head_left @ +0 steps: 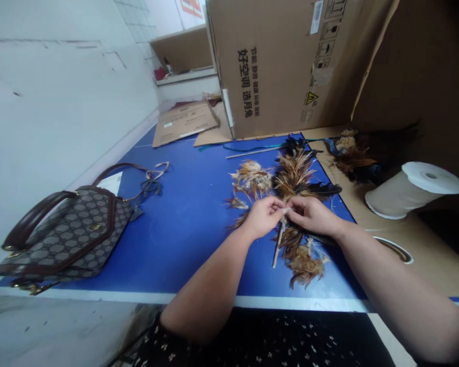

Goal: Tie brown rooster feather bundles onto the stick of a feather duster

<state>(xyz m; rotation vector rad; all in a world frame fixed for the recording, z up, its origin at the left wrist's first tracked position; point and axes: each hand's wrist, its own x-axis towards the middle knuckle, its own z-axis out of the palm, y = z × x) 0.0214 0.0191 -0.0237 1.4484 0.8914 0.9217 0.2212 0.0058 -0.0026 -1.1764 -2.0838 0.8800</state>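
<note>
My left hand (263,216) and my right hand (316,216) meet fingertip to fingertip over the blue table (187,214). Both are closed in a pinch. A small pale bit shows between the fingers, too small to name. Just below them a thin wooden stick (277,250) points toward me; its upper end is hidden by the hands. Beyond the fingers spreads a bunch of brown and black feathers (295,171). Tan feathers (308,266) lie nearer me, beside the stick. Left of the bunch is a pile of lighter loose feathers (254,178).
A patterned handbag (87,224) sits at the left. On the cardboard (416,250) at the right lie a large spool (401,191) and more dark feathers (354,155). A big cardboard box (283,66) stands behind, with flattened cardboard (185,122) beside it. Another stick (252,152) lies farther back.
</note>
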